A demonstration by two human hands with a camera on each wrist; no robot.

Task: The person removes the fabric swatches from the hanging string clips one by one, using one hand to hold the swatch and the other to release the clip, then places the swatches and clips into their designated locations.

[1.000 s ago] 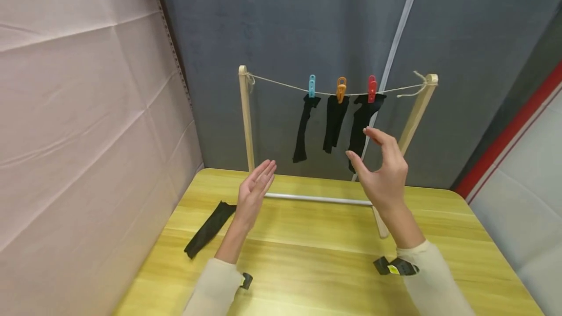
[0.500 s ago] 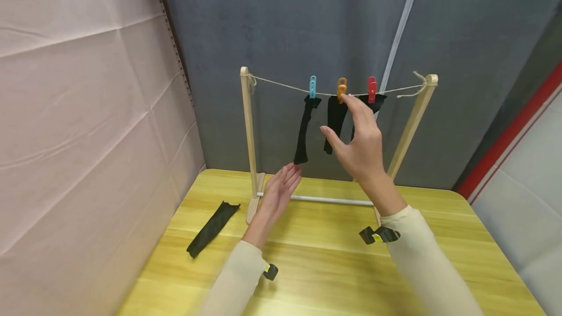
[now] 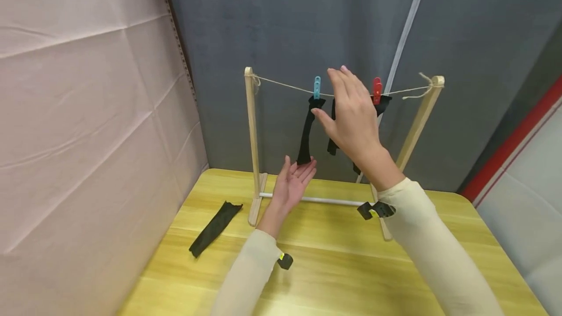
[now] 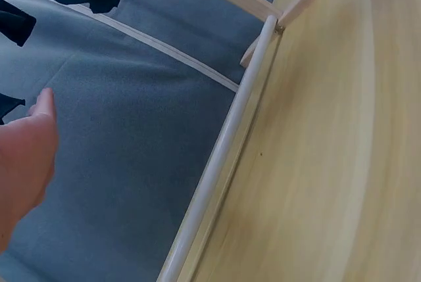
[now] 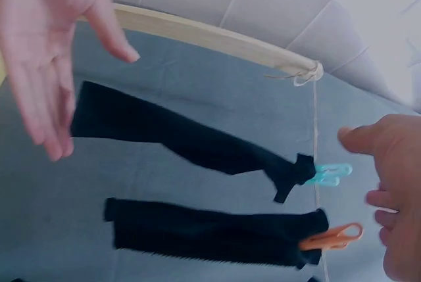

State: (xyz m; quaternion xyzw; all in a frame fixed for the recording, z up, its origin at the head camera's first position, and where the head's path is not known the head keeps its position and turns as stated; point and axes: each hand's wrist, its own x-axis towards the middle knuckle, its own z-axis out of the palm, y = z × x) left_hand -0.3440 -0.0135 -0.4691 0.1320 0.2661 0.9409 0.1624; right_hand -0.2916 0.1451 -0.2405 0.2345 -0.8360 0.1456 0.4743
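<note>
Holds right hand [image 3: 354,115] with thumb and fingers apart near blue clothespin [image 3: 317,88], and straight-fingered left hand [image 3: 291,187] by hanging black cloth [image 3: 306,133].

Markings: none legible — no text, label, brand, number or sign can be read in the head, left wrist or right wrist view.
</note>
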